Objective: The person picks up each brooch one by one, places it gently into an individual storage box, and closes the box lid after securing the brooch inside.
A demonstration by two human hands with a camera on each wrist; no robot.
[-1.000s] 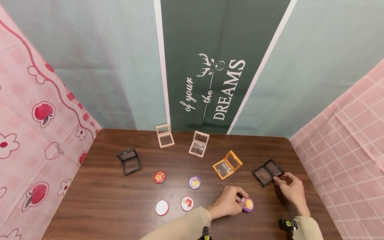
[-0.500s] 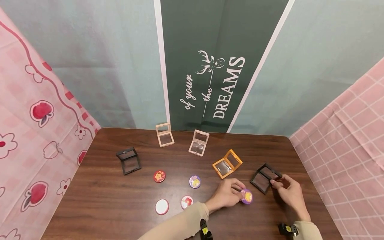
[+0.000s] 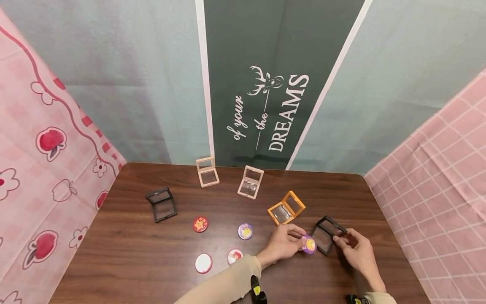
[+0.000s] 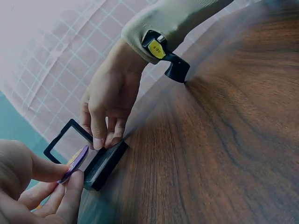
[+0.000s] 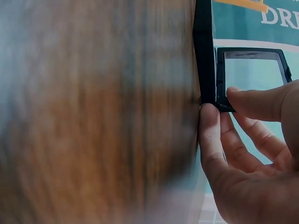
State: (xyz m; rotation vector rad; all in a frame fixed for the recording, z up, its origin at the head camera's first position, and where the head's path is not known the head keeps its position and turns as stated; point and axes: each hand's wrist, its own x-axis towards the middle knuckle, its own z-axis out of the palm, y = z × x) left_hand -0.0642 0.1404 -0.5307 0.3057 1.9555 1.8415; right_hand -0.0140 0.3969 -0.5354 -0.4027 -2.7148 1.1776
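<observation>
The rear is closed off by a green backdrop (image 3: 243, 42) with white lettering, and before it a dark wooden worktop (image 3: 129, 261) is spread, flanked by a pink apple-patterned cloth (image 3: 22, 198) on the left and a pink checked cloth (image 3: 440, 190) on the right. Two sleeved arms are extended over its near part. In the left grip (image 3: 282, 245) a purple badge (image 3: 309, 244) is pinched between thumb and fingers, tilted off the flat; in the right grip (image 3: 356, 250) the right-hand black case (image 3: 323, 240) is pinched near its hinge and held unfolded, its leaves at an angle. Four more cases lie unfolded: the left-hand black case (image 3: 164, 208), the orange case (image 3: 282, 212), the pale pink case (image 3: 249, 187) and the cream case (image 3: 208, 176). No badge is seen in any of the five, so the work is judged to be barely begun. The pinched badge is held at the near left edge of its case but is not yet seated; whether they touch cannot be told. Four badges are left loose on the worktop: a white red-rimmed badge (image 3: 203, 263), a flower badge (image 3: 234, 256), a red star badge (image 3: 200, 224) and a second purple badge (image 3: 245, 231).
</observation>
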